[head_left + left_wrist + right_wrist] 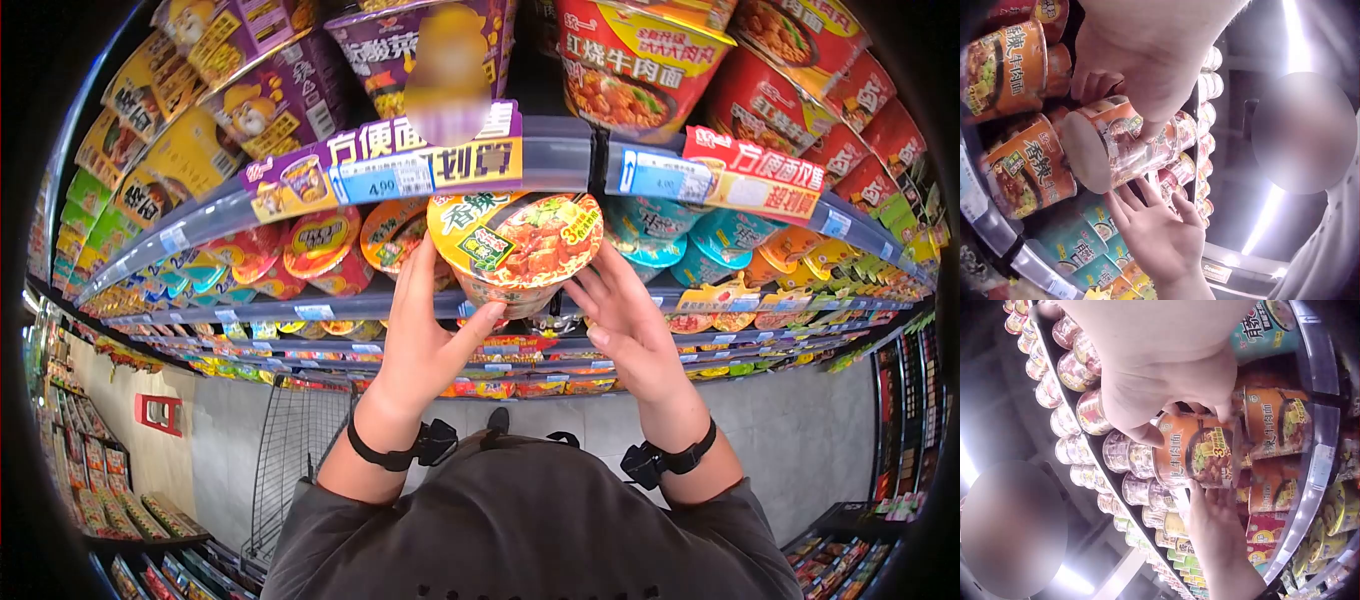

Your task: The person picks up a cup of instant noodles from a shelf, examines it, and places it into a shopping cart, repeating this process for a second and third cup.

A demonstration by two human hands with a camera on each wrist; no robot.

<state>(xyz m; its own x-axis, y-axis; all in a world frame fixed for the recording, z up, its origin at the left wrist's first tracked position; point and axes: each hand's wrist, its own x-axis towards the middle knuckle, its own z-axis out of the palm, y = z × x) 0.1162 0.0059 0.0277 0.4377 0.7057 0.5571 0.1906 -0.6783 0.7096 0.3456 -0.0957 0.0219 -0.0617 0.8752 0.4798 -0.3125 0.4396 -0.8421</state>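
An orange noodle cup (515, 245) is held between both hands in front of the shelves, its lid facing the head camera. The left hand (425, 325) grips its left side, thumb along the near wall, also visible in the left wrist view (1141, 69). On the cup's right side rests the right hand (630, 330), fingers fairly straight against the wall. In the left wrist view the cup (1129, 140) lies sideways, its pale base showing, with the right hand (1160, 234) beneath. From the right wrist the cup (1194, 450) shows a beef noodle picture.
More orange cups (1029, 165) and teal cups (735, 235) fill the shelf behind. A curved shelf edge (560, 155) with price labels crosses above the cup. Purple tubs and red tubs (645, 70) stand above it. A wire cart (300, 440) is at the lower left, on grey floor.
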